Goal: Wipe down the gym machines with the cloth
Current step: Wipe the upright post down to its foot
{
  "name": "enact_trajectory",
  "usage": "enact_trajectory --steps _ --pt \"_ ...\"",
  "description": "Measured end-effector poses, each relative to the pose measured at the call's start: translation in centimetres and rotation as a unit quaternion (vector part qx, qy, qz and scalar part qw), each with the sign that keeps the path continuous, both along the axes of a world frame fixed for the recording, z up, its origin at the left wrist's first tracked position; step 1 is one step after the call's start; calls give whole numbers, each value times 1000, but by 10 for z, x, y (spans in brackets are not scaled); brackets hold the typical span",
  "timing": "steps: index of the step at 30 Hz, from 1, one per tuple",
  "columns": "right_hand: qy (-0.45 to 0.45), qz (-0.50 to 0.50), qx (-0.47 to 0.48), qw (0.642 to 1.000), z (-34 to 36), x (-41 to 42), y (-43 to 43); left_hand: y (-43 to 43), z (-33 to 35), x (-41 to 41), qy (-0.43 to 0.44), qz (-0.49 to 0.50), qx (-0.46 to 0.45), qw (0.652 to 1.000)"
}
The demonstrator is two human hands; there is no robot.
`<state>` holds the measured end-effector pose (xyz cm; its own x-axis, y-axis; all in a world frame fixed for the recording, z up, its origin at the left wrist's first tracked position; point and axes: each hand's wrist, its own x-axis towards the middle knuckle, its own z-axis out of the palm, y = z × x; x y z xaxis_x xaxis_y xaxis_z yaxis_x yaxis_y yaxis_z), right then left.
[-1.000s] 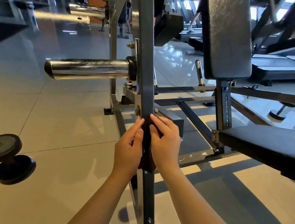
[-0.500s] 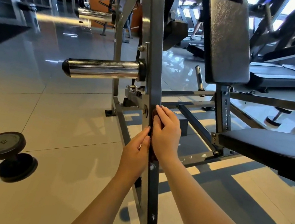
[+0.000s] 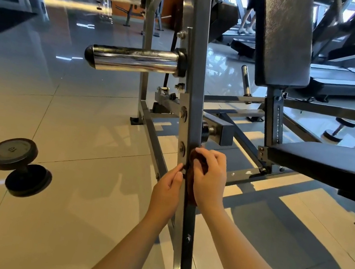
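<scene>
The right hand [image 3: 209, 178] is curling round the brown cloth [image 3: 200, 163] and pressing it on the grey post [image 3: 198, 66]. The left hand [image 3: 168, 187] is now sitting lower than before, touching the post — I cannot tell if it is pinching the cloth. So this post is still getting wiped — not done.

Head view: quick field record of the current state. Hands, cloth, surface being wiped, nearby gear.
surface: grey upright post of the machine
cloth: dark cloth, pressed against the post's right side
right: right hand grips the cloth, fingers curled round it
left: left hand, fingertips at the post's left edge; unclear whether it pinches the cloth
nearby: chrome sleeve sticking out left of the post; dumbbell on the floor, left; seat pad, right
</scene>
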<state>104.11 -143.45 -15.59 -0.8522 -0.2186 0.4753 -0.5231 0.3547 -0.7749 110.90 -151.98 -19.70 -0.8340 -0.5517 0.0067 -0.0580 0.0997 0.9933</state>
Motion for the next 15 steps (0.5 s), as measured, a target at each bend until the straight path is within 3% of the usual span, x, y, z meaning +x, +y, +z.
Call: enact_trajectory --steps 4,11,15 --pt "9 -4 2 1000 -16 5 -3 1 -7 2 -1 1 2 1000" --pt "-88 12 43 995 -35 18 37 6 -20 19 -26 -36 -35 998" --pt "-51 9 20 998 -21 14 22 10 -22 22 -35 -36 4 999"
